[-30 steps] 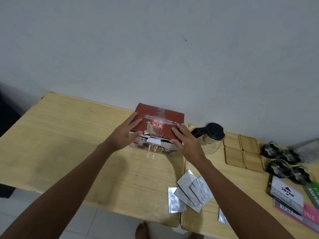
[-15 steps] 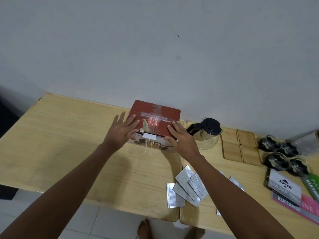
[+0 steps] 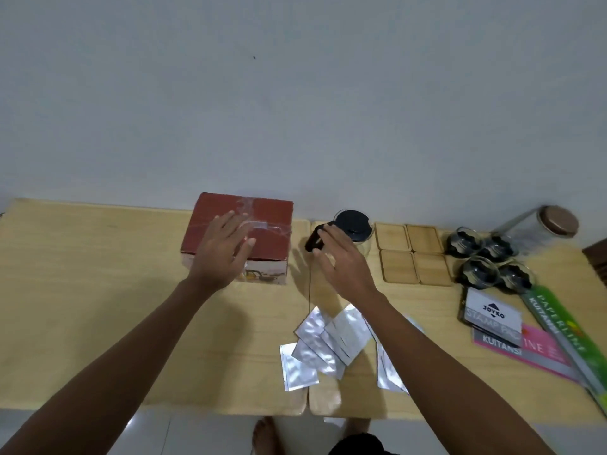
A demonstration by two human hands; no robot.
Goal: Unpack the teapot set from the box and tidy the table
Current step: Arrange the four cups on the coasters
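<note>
A red cardboard box with clear tape across its lid stands against the wall on the wooden table. My left hand lies flat and open on the box's near top edge. Off the box, my right hand hovers with fingers spread, just in front of the glass teapot with its black lid and handle. Right of the teapot lie several wooden coasters. Beyond them stand several glass cups with dark insides.
Silver sachets lie scattered near the front edge of the table. A glass jar with a wooden lid lies at the far right. A stamp pad box and receipt books sit at the right front. My bare feet show below the table.
My right hand has left the box and moved right toward the teapot. My left hand stays on the box, and the view has shifted left.
</note>
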